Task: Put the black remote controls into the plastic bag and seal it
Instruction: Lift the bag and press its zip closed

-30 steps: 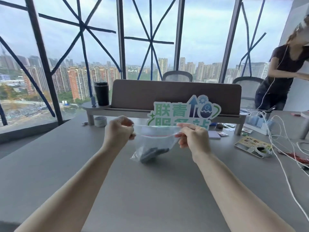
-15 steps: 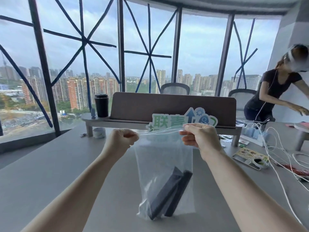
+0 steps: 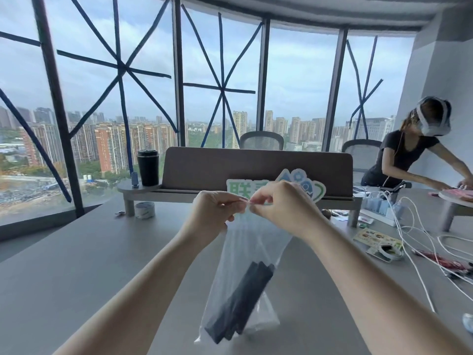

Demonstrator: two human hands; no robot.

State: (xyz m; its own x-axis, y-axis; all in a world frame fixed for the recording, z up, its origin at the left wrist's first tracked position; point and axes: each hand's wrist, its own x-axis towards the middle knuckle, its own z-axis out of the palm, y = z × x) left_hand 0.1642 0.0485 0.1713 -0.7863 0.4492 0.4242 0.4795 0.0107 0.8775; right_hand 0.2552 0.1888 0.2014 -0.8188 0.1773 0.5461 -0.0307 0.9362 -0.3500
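Observation:
A clear plastic bag (image 3: 252, 242) hangs upright above the grey table (image 3: 76, 265), its bottom near the tabletop. Two black remote controls (image 3: 240, 301) lean together inside its lower part. My left hand (image 3: 213, 213) and my right hand (image 3: 279, 204) both pinch the bag's top strip, fingertips nearly touching at the middle. The strip shows a thin pink line between my fingers. Whether the strip is pressed closed along its full length is hidden by my hands.
A brown desk divider (image 3: 256, 170) on a low shelf stands behind the bag, with a green and white sign (image 3: 313, 188), a black tumbler (image 3: 148, 167) and a tape roll (image 3: 144, 210). White cables (image 3: 414, 226), stickers and tape lie at right. Another person (image 3: 409, 155) bends over the far right table.
The bag has been lifted from lying bunched on the table to hanging upright. My hands, first apart at the two top corners, have come together at the middle of the strip.

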